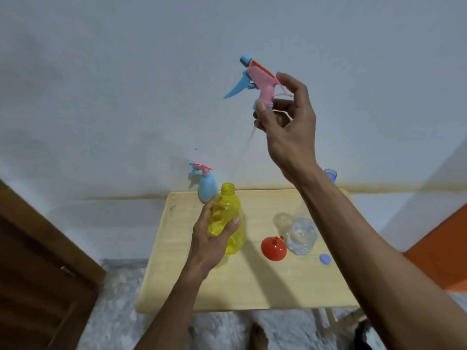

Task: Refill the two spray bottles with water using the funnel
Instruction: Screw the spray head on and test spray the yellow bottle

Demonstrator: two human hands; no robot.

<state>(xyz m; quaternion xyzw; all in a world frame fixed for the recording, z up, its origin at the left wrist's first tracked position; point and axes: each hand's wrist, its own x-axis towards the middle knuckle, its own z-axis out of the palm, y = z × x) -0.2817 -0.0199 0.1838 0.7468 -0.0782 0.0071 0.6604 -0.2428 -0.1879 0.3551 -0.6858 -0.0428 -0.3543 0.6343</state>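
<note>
Head view: right hand (285,117) pinches the pink-and-blue trigger spray head (255,80) high at upper centre, its clear dip tube (242,152) trailing down. Left hand (212,236) grips the open yellow plastic spray bottle (227,218) at centre, above the pale wooden worktop (252,286). Likely risk: the swinging tube drips, or snags the red plastic funnel (274,248) when set down.

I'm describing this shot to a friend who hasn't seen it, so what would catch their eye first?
Most striking is the right hand raised high against the wall, pinching a pink and blue spray head with its thin tube trailing down. Below it, the left hand grips an open yellow bottle over the table. A red funnel lies on the table beside a clear water bottle.
</note>
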